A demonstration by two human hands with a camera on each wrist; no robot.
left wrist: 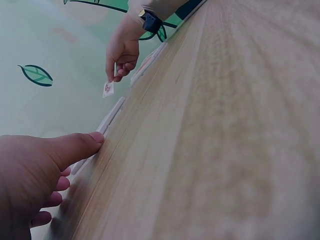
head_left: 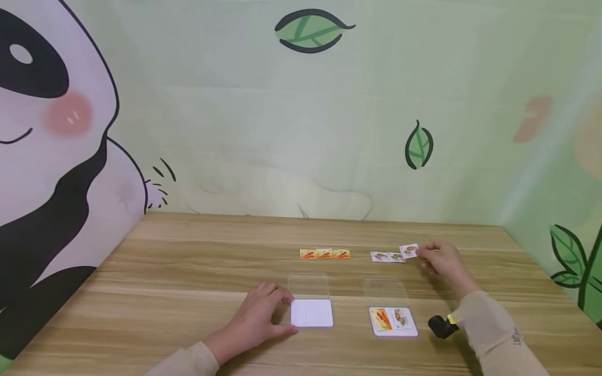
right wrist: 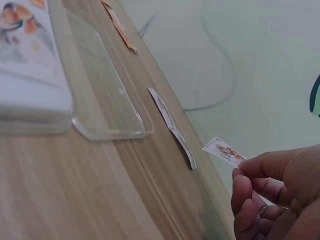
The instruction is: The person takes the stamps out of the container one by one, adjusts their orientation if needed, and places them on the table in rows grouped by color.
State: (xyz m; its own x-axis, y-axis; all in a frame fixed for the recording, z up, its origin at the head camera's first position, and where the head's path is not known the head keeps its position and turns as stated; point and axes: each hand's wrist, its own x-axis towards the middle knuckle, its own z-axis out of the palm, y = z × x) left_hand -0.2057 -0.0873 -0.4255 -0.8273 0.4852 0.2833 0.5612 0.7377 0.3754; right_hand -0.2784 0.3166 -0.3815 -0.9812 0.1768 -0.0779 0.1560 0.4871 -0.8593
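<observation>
Small white picture card (head_left: pixel 408 250) above the far right part of the wood-grain counter (head_left: pixel 211 250), raised and slightly tilted, its edge pinched between thumb and index finger of the right hand (head_left: pixel 442 258), with the other fingers of that hand folded inward. Just beside it, to the left, 2 white cards (head_left: pixel 380 256) in a row, side by side on the counter, with similar printed pictures and edges slightly bent up in the right wrist view. Farther left along nearly the same line, 3 orange-yellow cards (head_left: pixel 324 254) with red marks, edge to edge. Nearer the person, a shallow white left case (head_left: pixel 312 313) with a faint dividing line, held along its left side between thumb and fingertips of the left hand (head_left: pixel 258 316); behind it, a clear lid (head_left: pixel 308 285) laid open. To the right, well apart, a matching right case (head_left: pixel 397 332) with its own open lid (head_left: pixel 384 292) and 2 inserts: orange-yellow insert (head_left: pixel 381 319) at left, white insert (head_left: pixel 401 318) at right. Just right of that case, a black device (head_left: pixel 441 326) at the right wrist, below a beige sleeve (head_left: pixel 489 324). Beyond the counter, a pale green wall (head_left: pixel 226 78) with a large panda (head_left: pixel 113 183) at left and outlined leaves (head_left: pixel 312 31).
</observation>
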